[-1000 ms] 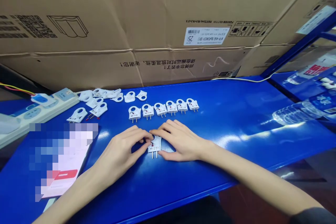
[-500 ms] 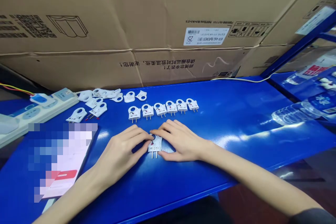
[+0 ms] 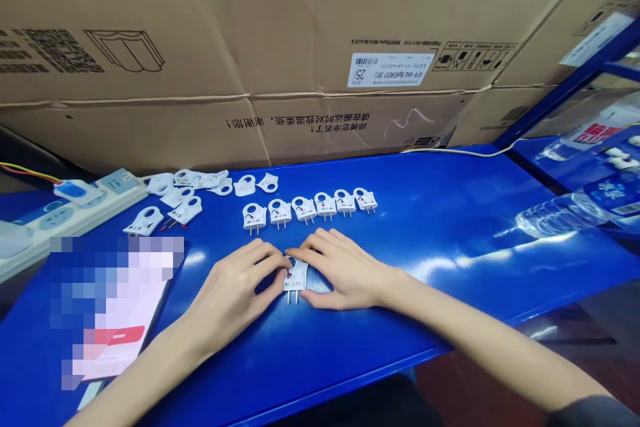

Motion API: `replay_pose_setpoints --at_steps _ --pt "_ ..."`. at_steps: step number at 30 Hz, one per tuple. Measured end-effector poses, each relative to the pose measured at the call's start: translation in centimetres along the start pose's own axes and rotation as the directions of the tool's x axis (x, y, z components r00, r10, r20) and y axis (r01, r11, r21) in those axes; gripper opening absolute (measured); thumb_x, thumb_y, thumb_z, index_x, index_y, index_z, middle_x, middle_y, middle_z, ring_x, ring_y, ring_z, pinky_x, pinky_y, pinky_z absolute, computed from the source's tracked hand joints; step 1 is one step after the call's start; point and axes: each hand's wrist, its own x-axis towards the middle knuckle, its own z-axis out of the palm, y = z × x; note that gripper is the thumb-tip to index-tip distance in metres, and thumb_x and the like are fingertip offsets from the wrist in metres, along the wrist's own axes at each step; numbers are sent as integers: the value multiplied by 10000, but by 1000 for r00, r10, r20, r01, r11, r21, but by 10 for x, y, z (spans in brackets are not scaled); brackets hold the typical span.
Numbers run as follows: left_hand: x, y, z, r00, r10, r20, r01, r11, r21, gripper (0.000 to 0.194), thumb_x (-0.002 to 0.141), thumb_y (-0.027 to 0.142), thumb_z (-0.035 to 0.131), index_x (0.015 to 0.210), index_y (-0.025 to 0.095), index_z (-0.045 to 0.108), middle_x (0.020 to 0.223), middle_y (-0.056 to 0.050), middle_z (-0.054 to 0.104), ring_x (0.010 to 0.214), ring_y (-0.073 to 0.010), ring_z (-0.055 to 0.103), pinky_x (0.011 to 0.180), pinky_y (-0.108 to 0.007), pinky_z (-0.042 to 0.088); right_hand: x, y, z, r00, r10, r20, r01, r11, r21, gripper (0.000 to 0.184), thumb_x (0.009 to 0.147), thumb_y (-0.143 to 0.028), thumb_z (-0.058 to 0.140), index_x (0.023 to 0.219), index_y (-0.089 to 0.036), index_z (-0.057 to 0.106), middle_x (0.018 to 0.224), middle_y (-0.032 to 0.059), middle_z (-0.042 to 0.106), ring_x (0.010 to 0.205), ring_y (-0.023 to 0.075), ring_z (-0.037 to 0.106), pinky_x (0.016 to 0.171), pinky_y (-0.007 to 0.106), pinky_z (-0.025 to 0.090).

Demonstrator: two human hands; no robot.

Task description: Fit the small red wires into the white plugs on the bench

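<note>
A left hand [image 3: 240,283], its fingers curled almost closed, pinches the left edge of a white plastic plug piece with a round hole and two metal prongs [image 3: 296,279] at a blue, glossy table [image 3: 310,360]. The right hand [image 3: 345,273], arched with thumb and index finger parted, grips its far edge and near right corner. The plug piece sits directly between both hands, prongs toward the near side. Beyond them stands a row of six similar white plastic pieces [image 3: 304,209]; more lie loosely piled [image 3: 200,179] at far left.
</note>
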Motion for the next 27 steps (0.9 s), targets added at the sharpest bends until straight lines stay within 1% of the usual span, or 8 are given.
replay_pose_setpoints --at_steps 6,12,17,22,27 --pt "0 1 -2 999 18 -27 -17 999 47 168 1013 247 523 997 214 687 988 -25 731 868 -174 667 844 -333 512 0 0 0 1000 -5 4 4 1000 9 565 951 -473 650 1402 -151 542 1183 118 620 1028 248 549 932 424 473" --pt "-2 -3 -5 996 77 -33 -75 995 71 166 1022 239 529 1023 216 693 989 -10 757 843 -160 688 812 -318 506 0 1 0 1000 0 0 0 1000 -7 595 953 -472 651 1432 -145 521 1183 98 613 1030 236 542 948 422 473" --pt "-3 -4 -5 995 95 -28 -92 992 80 164 1016 227 539 1038 215 701 968 -14 763 837 -158 693 794 -309 504 1 1 1 1000 -7 -6 7 1000 -7 607 950 -471 653 1442 -143 519 1189 107 619 1036 241 549 944 421 478" --pt "-2 -3 -6 992 128 20 -130 986 105 172 1026 216 515 1022 214 687 957 -22 750 843 -172 665 768 -313 503 0 1 2 1000 -4 -15 4 1000 -3 592 959 -483 640 1439 -155 524 1199 111 620 1049 243 549 946 412 477" --pt "-1 -5 -8 986 166 16 -167 981 98 186 1020 196 509 1007 208 695 984 -39 719 899 -180 627 775 -304 519 0 1 2 1000 6 -16 -6 1000 12 598 955 -471 640 1443 -151 511 1211 110 621 1050 243 547 964 432 474"
